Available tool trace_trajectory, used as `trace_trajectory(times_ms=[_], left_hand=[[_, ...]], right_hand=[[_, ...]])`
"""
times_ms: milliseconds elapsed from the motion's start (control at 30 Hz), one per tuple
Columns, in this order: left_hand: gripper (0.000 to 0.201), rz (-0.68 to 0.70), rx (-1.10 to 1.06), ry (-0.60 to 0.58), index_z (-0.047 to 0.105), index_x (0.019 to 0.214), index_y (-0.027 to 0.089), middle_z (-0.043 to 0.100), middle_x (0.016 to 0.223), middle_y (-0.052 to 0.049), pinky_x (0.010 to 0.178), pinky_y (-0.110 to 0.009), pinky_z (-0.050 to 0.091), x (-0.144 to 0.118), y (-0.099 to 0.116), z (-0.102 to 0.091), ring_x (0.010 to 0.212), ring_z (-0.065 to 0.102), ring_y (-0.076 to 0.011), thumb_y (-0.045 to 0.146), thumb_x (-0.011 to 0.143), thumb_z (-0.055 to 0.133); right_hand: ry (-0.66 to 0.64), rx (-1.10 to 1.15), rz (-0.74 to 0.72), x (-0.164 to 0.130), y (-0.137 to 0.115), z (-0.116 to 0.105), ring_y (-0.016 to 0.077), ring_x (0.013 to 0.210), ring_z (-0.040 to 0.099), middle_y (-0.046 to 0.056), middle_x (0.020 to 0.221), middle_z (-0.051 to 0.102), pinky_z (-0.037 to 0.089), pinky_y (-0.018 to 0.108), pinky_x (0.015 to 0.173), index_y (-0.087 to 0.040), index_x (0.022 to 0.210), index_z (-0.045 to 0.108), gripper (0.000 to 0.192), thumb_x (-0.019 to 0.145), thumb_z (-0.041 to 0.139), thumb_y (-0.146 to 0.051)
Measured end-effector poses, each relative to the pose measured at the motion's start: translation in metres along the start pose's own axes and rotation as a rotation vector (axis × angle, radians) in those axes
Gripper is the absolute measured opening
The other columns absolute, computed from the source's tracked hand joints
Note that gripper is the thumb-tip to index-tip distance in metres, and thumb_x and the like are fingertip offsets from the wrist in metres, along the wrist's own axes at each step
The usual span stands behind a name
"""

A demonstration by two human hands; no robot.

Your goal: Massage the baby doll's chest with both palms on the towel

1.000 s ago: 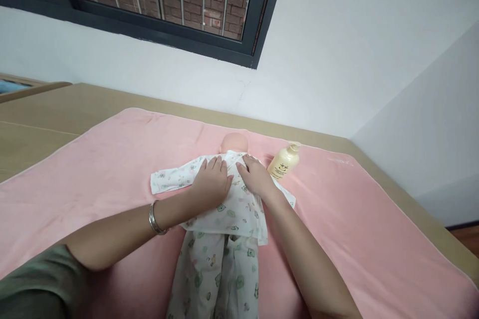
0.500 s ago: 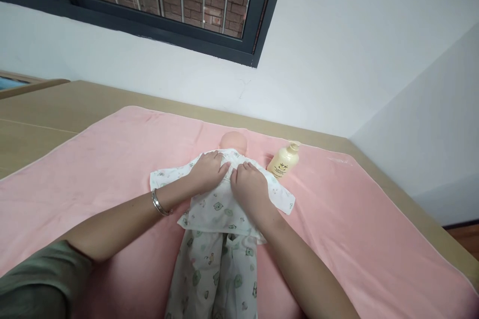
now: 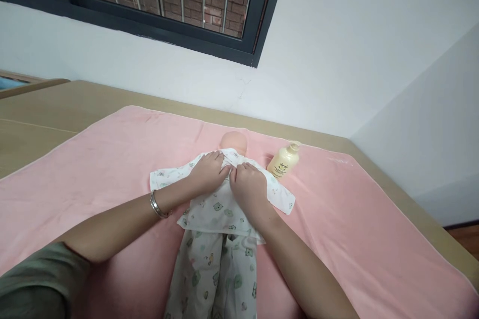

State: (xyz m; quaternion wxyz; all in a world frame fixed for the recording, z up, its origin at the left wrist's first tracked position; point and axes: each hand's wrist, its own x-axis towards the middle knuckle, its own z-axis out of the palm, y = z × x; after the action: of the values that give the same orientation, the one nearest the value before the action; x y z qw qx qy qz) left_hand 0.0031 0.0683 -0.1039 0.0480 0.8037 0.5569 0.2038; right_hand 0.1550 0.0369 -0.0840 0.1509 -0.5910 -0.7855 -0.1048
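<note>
A baby doll (image 3: 232, 142), dressed in a printed white top (image 3: 220, 207) and matching trousers (image 3: 213, 279), is laid on its back on a pink towel (image 3: 355, 219) spread over a tan table (image 3: 45, 109). The doll's long axis runs straight away from the person, head at the far end, legs at the near end. Both hands are set on the chest of the top, just short of the neckline. The left hand (image 3: 206, 173) is placed palm down with its fingertips curled onto the fabric edge; the right hand (image 3: 248, 185) lies just beside it, fingertips nearly touching those of the left. The grip of each hand appears to be a light pinch on the front edges of the top, though whether cloth is truly held or only pressed cannot be told. The garment thus lies directly under both hands, neither hand being clearly nearer; the doll's head lies just beyond the fingertips. A metal bangle (image 3: 157, 205) is worn on the left wrist. A cream pump bottle (image 3: 283, 162) lies tilted on the towel, just beyond and outward of the right hand, apart from it.
</note>
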Motion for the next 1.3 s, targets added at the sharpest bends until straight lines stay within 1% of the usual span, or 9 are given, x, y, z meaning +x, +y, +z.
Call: trace_trajectory(times_ms=[100, 167, 300, 400, 733, 1000, 1200, 1267, 1300], left_hand=[[0.040, -0.011, -0.014, -0.001, 0.064, 0.118, 0.011, 0.068, 0.128, -0.020, 0.108, -0.052, 0.045, 0.004, -0.003, 0.001, 0.125, 0.061, -0.0343, 0.035, 0.101, 0.037], [0.040, -0.019, -0.010, 0.010, 0.064, 0.117, 0.011, 0.069, 0.127, -0.020, 0.108, -0.053, 0.046, 0.003, -0.003, 0.004, 0.124, 0.062, -0.0351, 0.036, 0.101, 0.037], [0.048, -0.045, 0.017, 0.074, 0.057, 0.134, 0.007, 0.062, 0.142, -0.021, 0.116, -0.055, 0.039, -0.001, -0.002, 0.014, 0.136, 0.054, -0.0351, 0.035, 0.102, 0.036], [0.053, -0.042, 0.031, 0.104, 0.053, 0.141, 0.005, 0.058, 0.148, -0.022, 0.118, -0.056, 0.036, -0.002, -0.002, 0.020, 0.140, 0.050, -0.0354, 0.036, 0.103, 0.034], [0.054, -0.026, 0.041, 0.134, 0.056, 0.139, 0.002, 0.060, 0.145, -0.023, 0.117, -0.053, 0.040, -0.003, -0.003, 0.022, 0.137, 0.053, -0.0344, 0.035, 0.102, 0.033], [0.054, -0.018, 0.040, 0.132, 0.057, 0.137, 0.002, 0.062, 0.143, -0.022, 0.115, -0.053, 0.042, -0.003, -0.004, 0.020, 0.133, 0.056, -0.0346, 0.034, 0.102, 0.033], [0.051, -0.015, 0.016, 0.153, 0.058, 0.137, 0.007, 0.064, 0.140, -0.021, 0.116, -0.052, 0.041, -0.003, -0.005, 0.021, 0.134, 0.056, -0.0332, 0.034, 0.101, 0.034], [0.052, -0.022, -0.011, 0.149, 0.057, 0.137, 0.007, 0.063, 0.141, -0.022, 0.117, -0.053, 0.041, -0.004, -0.004, 0.021, 0.135, 0.056, -0.0334, 0.036, 0.101, 0.034], [0.053, -0.032, -0.029, 0.152, 0.057, 0.138, 0.008, 0.063, 0.142, -0.021, 0.118, -0.055, 0.039, -0.005, -0.003, 0.021, 0.136, 0.055, -0.0335, 0.037, 0.102, 0.033]], right_hand=[[0.010, -0.015, 0.019, -0.003, -0.004, -0.001, 0.0243, 0.086, 0.069, 0.009, 0.081, 0.072, 0.046, 0.031, 0.076, -0.018, 0.080, 0.071, 0.035, 0.104, 0.045, -0.022], [-0.008, 0.000, 0.057, -0.001, -0.003, -0.002, 0.0238, 0.086, 0.069, 0.009, 0.083, 0.072, 0.044, 0.031, 0.073, -0.018, 0.082, 0.071, 0.033, 0.104, 0.046, -0.023], [-0.074, 0.077, 0.142, 0.008, 0.004, -0.006, 0.0221, 0.089, 0.069, 0.007, 0.093, 0.074, 0.040, 0.029, 0.070, -0.018, 0.092, 0.071, 0.027, 0.103, 0.048, -0.027], [-0.107, 0.121, 0.183, 0.013, 0.008, -0.007, 0.0206, 0.088, 0.068, 0.005, 0.095, 0.074, 0.037, 0.029, 0.067, -0.020, 0.092, 0.069, 0.024, 0.102, 0.048, -0.027], [-0.050, -0.042, 0.121, 0.009, 0.003, 0.003, 0.0223, 0.084, 0.069, 0.006, 0.090, 0.071, 0.039, 0.029, 0.066, -0.018, 0.099, 0.066, 0.025, 0.107, 0.044, -0.029], [-0.015, -0.046, 0.064, 0.006, 0.003, 0.003, 0.0222, 0.089, 0.069, 0.006, 0.088, 0.071, 0.046, 0.029, 0.074, -0.019, 0.093, 0.065, 0.023, 0.105, 0.046, -0.023], [-0.028, 0.006, 0.037, 0.004, 0.003, 0.003, 0.0255, 0.100, 0.069, 0.012, 0.095, 0.072, 0.051, 0.032, 0.084, -0.015, 0.099, 0.068, 0.027, 0.105, 0.041, -0.021], [-0.071, 0.081, 0.052, 0.005, 0.005, -0.002, 0.0269, 0.108, 0.068, 0.015, 0.107, 0.073, 0.052, 0.034, 0.090, -0.014, 0.104, 0.069, 0.029, 0.104, 0.041, -0.022], [-0.089, 0.137, 0.054, 0.006, 0.007, -0.006, 0.0278, 0.116, 0.065, 0.017, 0.118, 0.071, 0.052, 0.036, 0.096, -0.012, 0.111, 0.069, 0.030, 0.104, 0.042, -0.023]])
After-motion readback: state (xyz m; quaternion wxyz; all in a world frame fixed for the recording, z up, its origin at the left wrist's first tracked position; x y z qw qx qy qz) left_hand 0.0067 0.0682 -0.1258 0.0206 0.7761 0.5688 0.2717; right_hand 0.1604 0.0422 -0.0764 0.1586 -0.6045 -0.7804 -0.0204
